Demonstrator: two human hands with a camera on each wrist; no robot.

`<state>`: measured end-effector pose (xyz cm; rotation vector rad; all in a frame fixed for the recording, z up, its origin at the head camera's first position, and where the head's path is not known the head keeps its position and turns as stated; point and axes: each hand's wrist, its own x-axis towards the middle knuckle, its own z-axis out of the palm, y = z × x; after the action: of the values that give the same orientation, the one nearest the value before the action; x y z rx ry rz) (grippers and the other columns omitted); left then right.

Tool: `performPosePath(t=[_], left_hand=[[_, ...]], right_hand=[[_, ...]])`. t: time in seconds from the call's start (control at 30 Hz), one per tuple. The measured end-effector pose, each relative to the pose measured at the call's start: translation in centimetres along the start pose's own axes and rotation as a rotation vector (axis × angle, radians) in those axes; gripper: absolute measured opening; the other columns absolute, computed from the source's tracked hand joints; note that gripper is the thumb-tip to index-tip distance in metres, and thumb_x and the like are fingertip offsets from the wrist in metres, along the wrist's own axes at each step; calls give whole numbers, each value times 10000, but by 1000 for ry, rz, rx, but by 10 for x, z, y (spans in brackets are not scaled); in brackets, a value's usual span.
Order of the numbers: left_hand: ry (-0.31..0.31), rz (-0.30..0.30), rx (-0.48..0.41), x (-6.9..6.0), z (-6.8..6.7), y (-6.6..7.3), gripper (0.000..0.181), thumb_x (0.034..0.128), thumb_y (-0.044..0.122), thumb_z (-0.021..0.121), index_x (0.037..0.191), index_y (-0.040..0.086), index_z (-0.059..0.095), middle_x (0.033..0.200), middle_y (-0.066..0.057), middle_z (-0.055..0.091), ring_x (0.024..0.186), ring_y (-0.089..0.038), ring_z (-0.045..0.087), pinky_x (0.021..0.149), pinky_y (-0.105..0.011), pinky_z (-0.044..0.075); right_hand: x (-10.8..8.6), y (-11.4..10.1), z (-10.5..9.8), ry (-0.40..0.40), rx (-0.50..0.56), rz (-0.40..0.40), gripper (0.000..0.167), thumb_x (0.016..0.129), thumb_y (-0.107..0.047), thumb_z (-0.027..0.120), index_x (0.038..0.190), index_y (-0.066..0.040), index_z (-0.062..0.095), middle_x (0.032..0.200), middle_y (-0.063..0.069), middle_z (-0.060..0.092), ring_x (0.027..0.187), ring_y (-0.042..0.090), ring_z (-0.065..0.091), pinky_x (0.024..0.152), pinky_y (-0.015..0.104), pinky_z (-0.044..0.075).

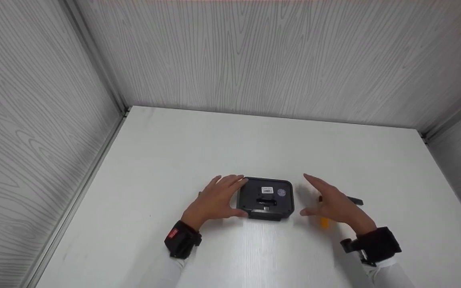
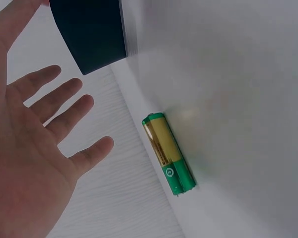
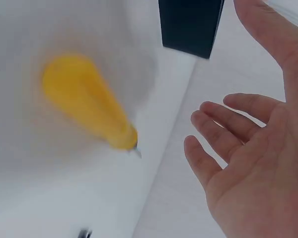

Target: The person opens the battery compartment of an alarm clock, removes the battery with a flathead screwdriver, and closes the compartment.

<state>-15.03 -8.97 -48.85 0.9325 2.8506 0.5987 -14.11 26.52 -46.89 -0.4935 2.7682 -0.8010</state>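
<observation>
Both sets of fingers are spread and pinch nothing: on the left hand, the thumb and a forward fingertip reach two corners of a flat black device, seemingly touching it, while the fingers of the right hand stand apart from its opposite side. The device lies on the bench between the two hands' fingers, its white label and round sticker facing up, probably turned this way to leave the dark recess in its middle within reach. Since no left finger curls round it, that wide spread looks suited to steadying or squaring it rather than lifting. The facing right fingers likely mirror this so the device sits centred between them. Near the left fingers, on the side away from the device, lie what look like two green-and-gold batteries side by side, perhaps kept there to be handy yet out of the way. Close to the right fingers rests a yellow-handled tool with a thin metal tip, likely laid aside for the same reason. Past the right knuckles a dark strip sticks out, too covered to identify.
</observation>
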Motion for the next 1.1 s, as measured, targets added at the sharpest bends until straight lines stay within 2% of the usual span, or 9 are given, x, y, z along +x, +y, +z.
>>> performPosePath(t=[0.23, 0.4, 0.67, 0.83, 0.97, 1.1], left_hand=[[-20, -18, -10, 6, 4, 4, 958, 764, 656, 685, 1527, 211, 317, 1582, -26, 333, 1459, -221, 317, 1205, -504, 225], [-30, -30, -12, 9, 6, 5, 926, 781, 641, 679, 1526, 222, 323, 1573, -22, 351, 1459, -206, 317, 1209, -501, 220], [-42, -50, -19, 11, 5, 6, 922, 783, 606, 697, 1525, 205, 325, 1568, -16, 359, 1465, -196, 304, 1219, -486, 197], [-37, -52, -24, 12, 5, 6, 938, 779, 603, 704, 1524, 176, 327, 1555, -26, 381, 1456, -204, 320, 1218, -483, 202], [-35, -58, -21, 13, 5, 6, 960, 766, 604, 719, 1526, 173, 320, 1537, -26, 407, 1443, -195, 341, 1220, -479, 196], [-34, -64, -12, 14, 4, 6, 971, 756, 598, 734, 1527, 185, 313, 1523, -15, 423, 1433, -180, 356, 1224, -470, 190]], right_hand=[[-13, 18, -9, 8, -1, 48, 1099, 709, -604, 761, 1556, -151, 225, 1595, 141, 278, 1446, 397, 292, 1141, 600, 285], [-20, 28, -16, 32, -7, 100, 1101, 715, -605, 759, 1554, -132, 225, 1591, 171, 271, 1448, 416, 272, 1137, 615, 273], [-31, 45, -25, 61, 15, 110, 1097, 738, -585, 750, 1551, -82, 212, 1586, 220, 246, 1438, 444, 268, 1109, 616, 321], [-38, 55, -31, 75, -5, 144, 1100, 745, -591, 742, 1555, -83, 197, 1580, 241, 244, 1438, 467, 244, 1122, 651, 253], [-44, 63, -36, 74, -20, 179, 1067, 759, -558, 750, 1541, -53, 228, 1566, 263, 259, 1423, 483, 257, 1110, 660, 259], [-50, 71, -37, 45, -82, 216, 999, 787, -552, 726, 1512, -23, 287, 1535, 282, 306, 1398, 497, 285, 1096, 660, 278]])
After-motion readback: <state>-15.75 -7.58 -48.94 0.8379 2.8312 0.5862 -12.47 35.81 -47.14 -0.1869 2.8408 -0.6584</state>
